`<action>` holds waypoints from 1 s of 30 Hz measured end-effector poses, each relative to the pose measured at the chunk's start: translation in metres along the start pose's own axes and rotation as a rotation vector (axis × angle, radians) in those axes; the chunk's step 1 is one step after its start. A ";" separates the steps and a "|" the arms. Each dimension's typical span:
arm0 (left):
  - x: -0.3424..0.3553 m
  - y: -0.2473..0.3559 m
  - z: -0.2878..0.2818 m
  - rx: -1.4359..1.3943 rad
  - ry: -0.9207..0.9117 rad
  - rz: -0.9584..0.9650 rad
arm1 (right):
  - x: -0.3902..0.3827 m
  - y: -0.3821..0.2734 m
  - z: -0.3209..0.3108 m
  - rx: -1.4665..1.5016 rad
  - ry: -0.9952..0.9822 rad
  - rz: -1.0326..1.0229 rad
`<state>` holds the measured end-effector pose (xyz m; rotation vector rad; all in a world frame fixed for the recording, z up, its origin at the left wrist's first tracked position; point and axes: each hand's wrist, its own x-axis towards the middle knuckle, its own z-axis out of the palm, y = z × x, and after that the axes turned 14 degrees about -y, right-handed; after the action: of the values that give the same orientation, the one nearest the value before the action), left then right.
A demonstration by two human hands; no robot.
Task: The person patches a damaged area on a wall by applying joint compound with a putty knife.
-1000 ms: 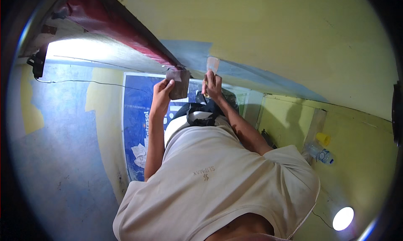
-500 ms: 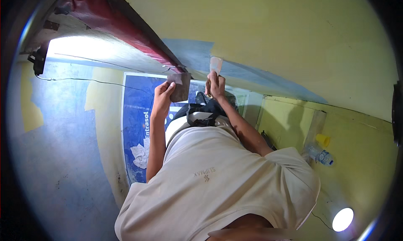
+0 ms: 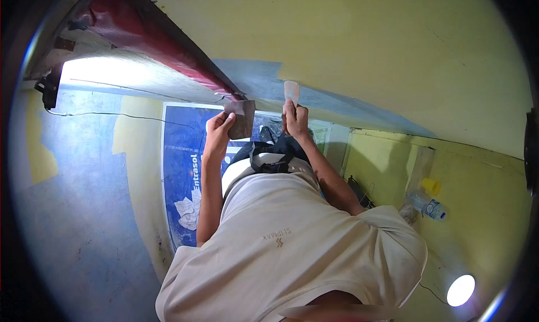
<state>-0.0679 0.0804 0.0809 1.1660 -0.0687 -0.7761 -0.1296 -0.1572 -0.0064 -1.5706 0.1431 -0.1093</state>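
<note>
My left hand [image 3: 219,132] grips a dark brownish square plate [image 3: 242,119] by its left side, thumb across its face, just below the lower end of a red, glossy strip [image 3: 163,55]. My right hand [image 3: 295,120] is closed on a putty knife [image 3: 291,90], whose pale, smeared blade points up toward the yellow wall [image 3: 365,41] beside a grey-blue band [image 3: 247,72] along that wall's lower edge. The two tools are apart; whether the blade touches the surface I cannot tell.
A blue printed board [image 3: 188,131] with crumpled paper [image 3: 188,209] lies below. At right are a plastic bottle [image 3: 426,205], a yellow cup [image 3: 430,186] and a round lit lamp [image 3: 460,290]. A black device [image 3: 49,86] with a wire sits at upper left.
My right hand has moved slightly right and down in the view with the knife. My left hand and its plate have shifted slightly downward.
</note>
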 end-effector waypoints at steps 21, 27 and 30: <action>0.007 -0.004 -0.004 0.015 0.016 0.013 | -0.007 -0.003 -0.003 -0.391 0.025 0.080; 0.011 -0.007 -0.008 0.011 0.018 -0.008 | -0.004 -0.009 0.005 -0.368 0.006 0.043; 0.009 -0.004 -0.012 0.009 0.000 -0.022 | -0.008 -0.008 -0.001 -0.414 -0.005 0.097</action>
<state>-0.0578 0.0842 0.0690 1.1768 -0.0591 -0.7961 -0.1376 -0.1567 0.0017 -1.9726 0.2498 0.0023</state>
